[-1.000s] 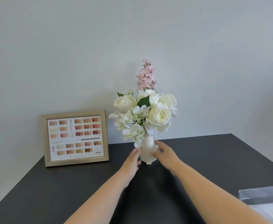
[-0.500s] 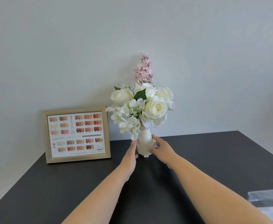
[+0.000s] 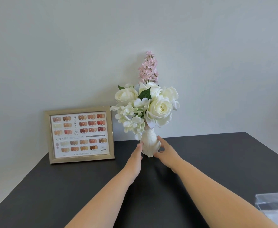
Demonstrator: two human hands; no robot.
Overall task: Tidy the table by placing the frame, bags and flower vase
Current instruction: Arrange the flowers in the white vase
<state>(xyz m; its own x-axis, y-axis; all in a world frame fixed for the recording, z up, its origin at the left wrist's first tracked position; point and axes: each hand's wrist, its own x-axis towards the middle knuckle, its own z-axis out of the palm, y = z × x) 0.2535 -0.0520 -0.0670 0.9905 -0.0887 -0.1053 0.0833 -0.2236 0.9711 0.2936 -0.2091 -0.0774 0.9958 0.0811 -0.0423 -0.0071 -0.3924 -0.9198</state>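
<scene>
A: Dark, matte worktop (image 3: 217, 162) fills the lower half of the picture, against a pale wall. What stands on it?

B: Biggest is the flower vase (image 3: 149, 145), centre of the picture near the back edge, upright, its white roses and pink spike rising well above it. Left of centre a gold frame (image 3: 79, 134) stands against the wall, just beside the bouquet and apart from the vase. At the lower right corner lies something clear, perhaps one of the bags (image 3: 273, 206); I cannot tell.

A: And the hands?

B: Left hand (image 3: 135, 156) presses its fingertips flat to the vase's left side. Right hand (image 3: 165, 152) is curled partly round the right side, thumb and fingers on the body. Together they hold the vase between them. Whether its foot rests on the worktop, I can't quite say.

A: How would it handle?

B: Stiff, ribbed and probably ceramic, so breakable and a bit slick. The bouquet makes it top-heavy, I'd judge. Best gripped low on the belly, both sides, never by the soft blooms.
</scene>
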